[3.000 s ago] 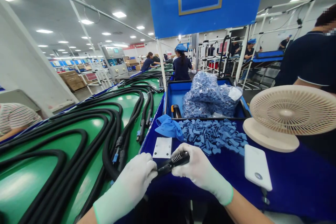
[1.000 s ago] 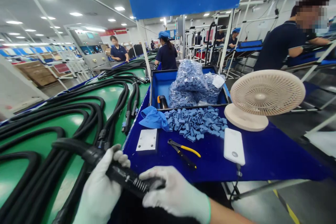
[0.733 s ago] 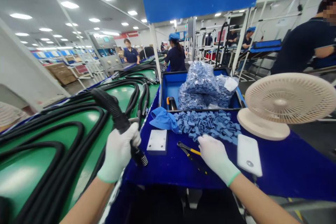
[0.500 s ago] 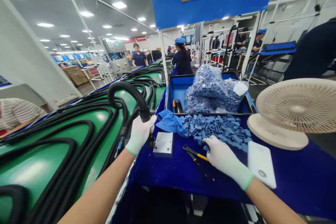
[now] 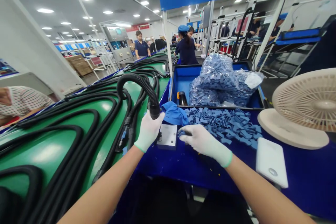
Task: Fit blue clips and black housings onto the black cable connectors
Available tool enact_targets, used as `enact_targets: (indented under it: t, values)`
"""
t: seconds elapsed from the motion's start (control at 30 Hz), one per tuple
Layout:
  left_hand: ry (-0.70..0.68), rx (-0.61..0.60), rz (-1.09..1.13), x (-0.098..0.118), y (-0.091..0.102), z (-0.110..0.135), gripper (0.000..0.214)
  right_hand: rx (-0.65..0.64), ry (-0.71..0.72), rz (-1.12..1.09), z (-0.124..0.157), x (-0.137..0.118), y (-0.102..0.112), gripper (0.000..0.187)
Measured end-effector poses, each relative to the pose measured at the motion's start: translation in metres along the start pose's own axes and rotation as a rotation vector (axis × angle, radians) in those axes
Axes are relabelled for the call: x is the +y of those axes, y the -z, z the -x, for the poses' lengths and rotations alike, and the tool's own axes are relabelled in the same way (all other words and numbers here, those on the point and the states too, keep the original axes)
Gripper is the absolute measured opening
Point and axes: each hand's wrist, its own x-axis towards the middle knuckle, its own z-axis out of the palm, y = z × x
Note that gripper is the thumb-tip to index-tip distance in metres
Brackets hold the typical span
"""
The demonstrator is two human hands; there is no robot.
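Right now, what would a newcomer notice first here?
Black hoses looping over the green bench on the left catch the eye first, one gripped in the gloved left hand. Beside it, the gloved right hand reaches to a heap of small blue parts on the blue table, with bulging bags of them in a bin behind.

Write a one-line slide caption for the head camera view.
Gloved left hand grips a black ribbed hose above a green bench, gloved right hand at loose blue pieces.

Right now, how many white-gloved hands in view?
2. The left hand grips a black corrugated hose beside a metal plate; the right hand is at a pile of blue parts. Distant co-workers' hands are too small to tell.
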Motion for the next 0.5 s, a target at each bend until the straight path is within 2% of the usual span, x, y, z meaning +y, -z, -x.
enact_targets:
  t: [0.1,0.27,0.4,0.5]
  values:
    - [-0.019,-0.063,0.002,0.0,0.004,-0.003,0.033,-0.061,0.08,-0.052,-0.03,-0.009,-0.022,0.013]
    - [-0.036,-0.113,0.012,-0.004,0.013,-0.008,0.031,-0.088,0.071,-0.036,-0.07,-0.008,-0.047,0.015]
    - [-0.008,-0.125,0.03,-0.005,0.01,-0.01,0.03,-0.111,0.047,-0.012,-0.082,-0.006,-0.058,0.02]
    - [0.01,-0.135,0.064,0.003,0.005,-0.009,0.034,-0.104,0.02,0.042,-0.08,-0.009,-0.058,0.028]
